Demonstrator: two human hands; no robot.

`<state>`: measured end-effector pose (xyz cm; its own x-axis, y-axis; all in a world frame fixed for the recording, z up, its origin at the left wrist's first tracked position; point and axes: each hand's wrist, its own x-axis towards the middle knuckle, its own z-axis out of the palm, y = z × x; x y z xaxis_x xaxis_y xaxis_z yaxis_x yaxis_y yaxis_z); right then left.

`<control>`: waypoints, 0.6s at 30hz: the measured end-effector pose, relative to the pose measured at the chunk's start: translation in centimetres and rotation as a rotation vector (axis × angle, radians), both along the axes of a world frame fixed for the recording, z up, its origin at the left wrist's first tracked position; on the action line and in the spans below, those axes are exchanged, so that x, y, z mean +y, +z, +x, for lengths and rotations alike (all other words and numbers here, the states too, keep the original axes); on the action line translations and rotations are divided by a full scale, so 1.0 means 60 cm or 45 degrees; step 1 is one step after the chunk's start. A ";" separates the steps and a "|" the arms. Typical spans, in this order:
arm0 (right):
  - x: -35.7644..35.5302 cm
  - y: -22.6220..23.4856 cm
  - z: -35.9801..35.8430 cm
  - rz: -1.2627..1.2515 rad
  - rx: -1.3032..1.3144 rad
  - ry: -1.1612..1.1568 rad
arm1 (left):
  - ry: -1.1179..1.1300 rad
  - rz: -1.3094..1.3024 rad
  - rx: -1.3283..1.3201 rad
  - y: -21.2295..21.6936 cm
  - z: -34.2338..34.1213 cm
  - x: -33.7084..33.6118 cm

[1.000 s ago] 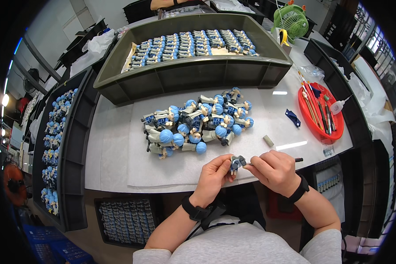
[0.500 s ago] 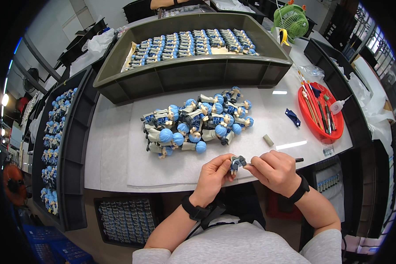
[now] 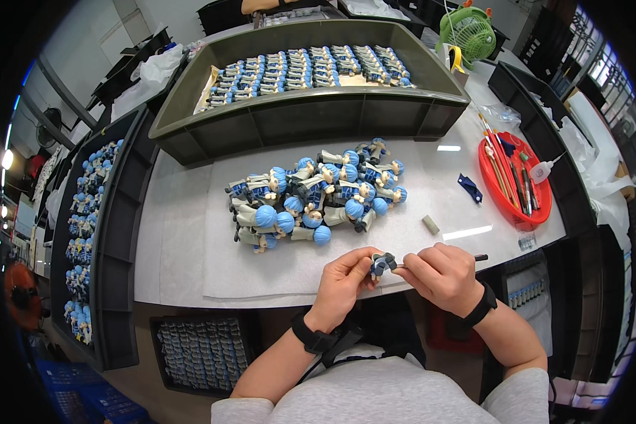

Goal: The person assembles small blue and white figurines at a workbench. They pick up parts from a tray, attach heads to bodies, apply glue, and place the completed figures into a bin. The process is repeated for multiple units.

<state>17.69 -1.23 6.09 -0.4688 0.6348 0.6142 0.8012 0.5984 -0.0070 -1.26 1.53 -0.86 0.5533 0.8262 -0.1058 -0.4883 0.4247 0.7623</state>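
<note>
Left hand (image 3: 340,284) fingers pinched on a small dark-footed figurine (image 3: 384,264) over the white worktable's (image 3: 180,258) near edge, right hand (image 3: 443,275) fingers curled tight round a slim dark-handled tool (image 3: 481,257) pointing at it, contact unclear.

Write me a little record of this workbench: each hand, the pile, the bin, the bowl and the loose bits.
Left hand: holds a figurine
Right hand: grips a slim tool, tip end toward the figurine; contact unclear
Pile: blue-haired figurines, jumbled
Bin: olive, beyond the pile, figurines in rows
Bowl: red, holds brushes
Loose: grey block, dark blue piece, between pile and bowl
</note>
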 end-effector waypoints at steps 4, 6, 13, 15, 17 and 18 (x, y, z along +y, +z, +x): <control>-0.001 0.003 -0.001 0.010 -0.022 0.006 | 0.004 0.019 0.018 0.001 0.000 0.000; 0.000 0.002 -0.001 0.016 -0.007 0.014 | 0.022 0.016 0.030 0.005 0.001 -0.001; -0.002 -0.002 -0.001 0.036 0.007 -0.002 | 0.053 0.001 0.045 0.010 0.004 -0.004; -0.002 -0.001 -0.001 0.036 -0.004 0.000 | 0.035 0.011 0.039 0.007 0.003 -0.003; -0.002 -0.001 -0.001 0.036 -0.007 0.003 | -0.002 0.033 0.023 0.000 -0.001 -0.001; -0.002 0.000 -0.001 0.036 -0.005 0.006 | -0.002 0.034 0.019 0.001 -0.001 -0.001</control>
